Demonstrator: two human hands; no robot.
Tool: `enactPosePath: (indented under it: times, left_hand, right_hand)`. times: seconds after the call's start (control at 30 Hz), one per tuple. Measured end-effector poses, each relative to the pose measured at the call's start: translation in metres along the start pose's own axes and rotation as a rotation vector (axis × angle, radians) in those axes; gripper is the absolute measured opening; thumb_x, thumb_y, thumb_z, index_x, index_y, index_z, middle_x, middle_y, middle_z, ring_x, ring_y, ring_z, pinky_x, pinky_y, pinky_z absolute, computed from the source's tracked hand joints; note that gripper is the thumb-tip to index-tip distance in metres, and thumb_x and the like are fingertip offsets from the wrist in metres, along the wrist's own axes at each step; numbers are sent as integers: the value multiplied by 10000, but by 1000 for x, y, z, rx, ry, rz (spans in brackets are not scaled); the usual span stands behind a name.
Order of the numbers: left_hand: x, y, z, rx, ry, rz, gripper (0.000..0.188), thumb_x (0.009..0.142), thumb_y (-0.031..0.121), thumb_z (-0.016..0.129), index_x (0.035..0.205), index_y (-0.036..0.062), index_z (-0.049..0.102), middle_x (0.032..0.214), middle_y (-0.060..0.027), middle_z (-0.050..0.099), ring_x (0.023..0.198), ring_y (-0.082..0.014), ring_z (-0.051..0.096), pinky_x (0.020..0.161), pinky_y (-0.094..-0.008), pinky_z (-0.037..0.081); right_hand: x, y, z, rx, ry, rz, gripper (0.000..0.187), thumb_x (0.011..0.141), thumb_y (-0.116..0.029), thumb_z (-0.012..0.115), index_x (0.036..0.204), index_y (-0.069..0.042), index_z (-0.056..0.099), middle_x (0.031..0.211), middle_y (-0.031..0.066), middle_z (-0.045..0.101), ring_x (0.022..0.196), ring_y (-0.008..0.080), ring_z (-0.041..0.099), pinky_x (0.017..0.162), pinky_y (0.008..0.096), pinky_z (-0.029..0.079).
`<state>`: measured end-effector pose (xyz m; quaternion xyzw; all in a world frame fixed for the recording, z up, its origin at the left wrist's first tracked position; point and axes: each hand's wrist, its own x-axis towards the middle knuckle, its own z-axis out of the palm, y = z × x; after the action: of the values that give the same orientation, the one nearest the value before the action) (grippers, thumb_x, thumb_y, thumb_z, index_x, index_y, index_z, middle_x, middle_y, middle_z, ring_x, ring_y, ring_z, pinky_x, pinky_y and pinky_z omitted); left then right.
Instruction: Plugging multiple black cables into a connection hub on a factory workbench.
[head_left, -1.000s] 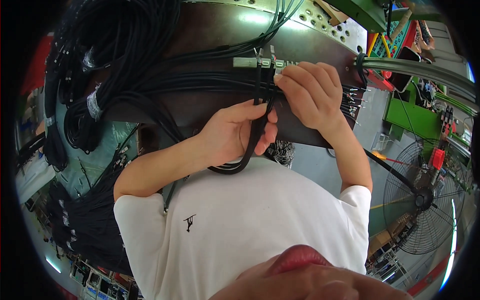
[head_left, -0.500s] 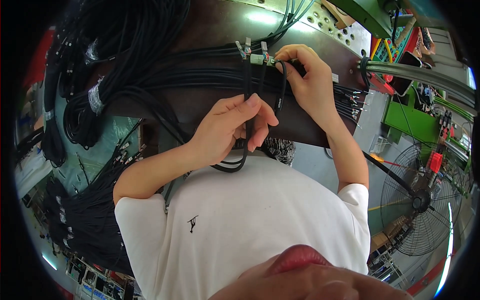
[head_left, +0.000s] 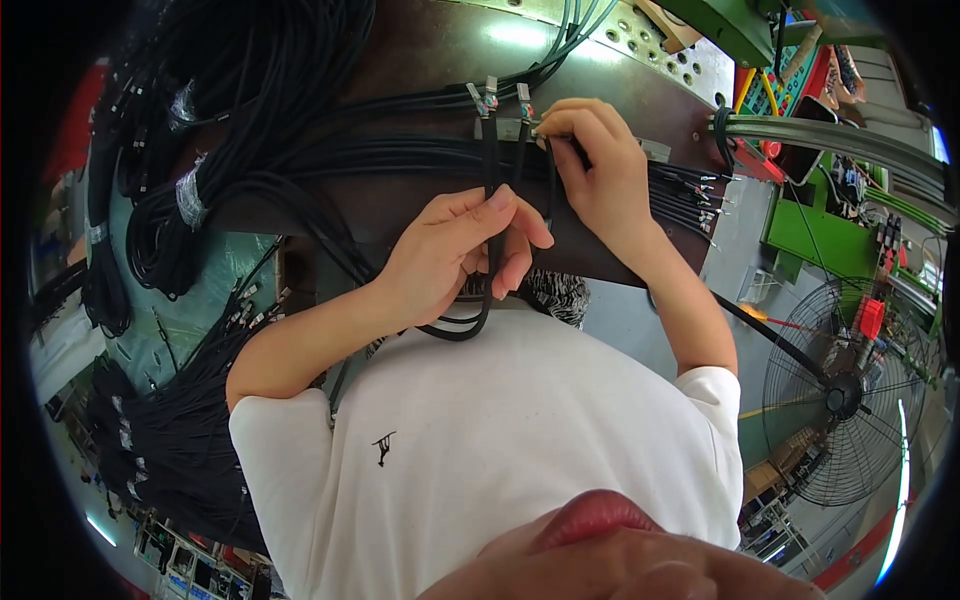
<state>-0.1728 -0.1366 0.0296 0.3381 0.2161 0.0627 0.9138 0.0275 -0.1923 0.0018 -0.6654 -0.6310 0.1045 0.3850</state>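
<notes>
Black cables [head_left: 491, 160] run up through my left hand [head_left: 465, 240], its thumb and fingers closed round them over the table's near edge. Their upper ends carry flat metal connectors [head_left: 491, 93] with small coloured wires showing. Another cable with a connector [head_left: 524, 100] stands just right of these, outside the left fingers. My right hand [head_left: 605, 170] pinches the top of a short black cable [head_left: 552, 185] between thumb and fingertips; the cable hangs down from there. Its pinched end is hidden. Behind the cables lies a pale narrow strip [head_left: 510, 129], partly covered by the right hand.
Long black cables [head_left: 340, 155] cross the dark table [head_left: 430, 55], their stripped ends [head_left: 705, 195] at its right edge. Bundled coils [head_left: 250, 70] are heaped at the left. A perforated metal plate [head_left: 650, 45] and green machine [head_left: 725, 25] stand behind; a fan [head_left: 840, 400] is at right.
My right hand has shifted a little left with the short cable, closer to the upright connectors. The left hand keeps its grip, almost unmoved.
</notes>
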Motion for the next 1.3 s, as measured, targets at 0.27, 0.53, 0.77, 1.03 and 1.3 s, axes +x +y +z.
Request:
enactPosePath:
  times: [0.27, 0.53, 0.77, 1.03, 1.3]
  left_hand:
    - [2, 6, 15, 11, -17, -146, 496, 1062, 369, 335, 1038, -33, 624, 705, -109, 608, 619, -153, 563, 597, -269, 450]
    - [5, 12, 7, 78, -154, 5, 498, 1072, 308, 292, 991, -68, 607, 640, -122, 595, 512, -143, 543, 558, -252, 444]
    - [13, 1, 3, -39, -231, -36, 505, 1071, 323, 298, 993, -66, 611, 603, -107, 581, 486, -137, 537, 535, -247, 438]
    - [24, 12, 22, 136, -337, -244, 546, 1062, 370, 336, 1091, -87, 632, 648, -93, 618, 557, -141, 576, 557, -255, 460]
    - [26, 12, 27, 384, -192, -181, 548, 1063, 386, 289, 1393, -10, 477, 827, -147, 698, 662, -167, 652, 622, -255, 528]
  right_hand:
    - [0, -4, -15, -244, 169, -440, 288, 708, -9, 701, 984, -70, 640, 1009, 53, 647, 872, 231, 619, 724, 341, 489]
    - [-10, 3, -15, -346, 53, -217, 322, 698, 27, 644, 1001, -51, 566, 988, 80, 621, 897, 265, 617, 759, 364, 522]
    - [1, 0, -18, -484, -15, -272, 219, 730, -54, 606, 939, -62, 543, 956, 55, 586, 895, 226, 586, 717, 320, 515]
    - [3, 2, -35, -204, 163, -344, 237, 712, 4, 650, 941, -56, 630, 886, 61, 648, 796, 233, 627, 677, 344, 512]
    - [-21, 30, -37, -99, 135, -58, 209, 735, 46, 681, 912, -54, 630, 923, 65, 635, 840, 274, 624, 740, 364, 487]
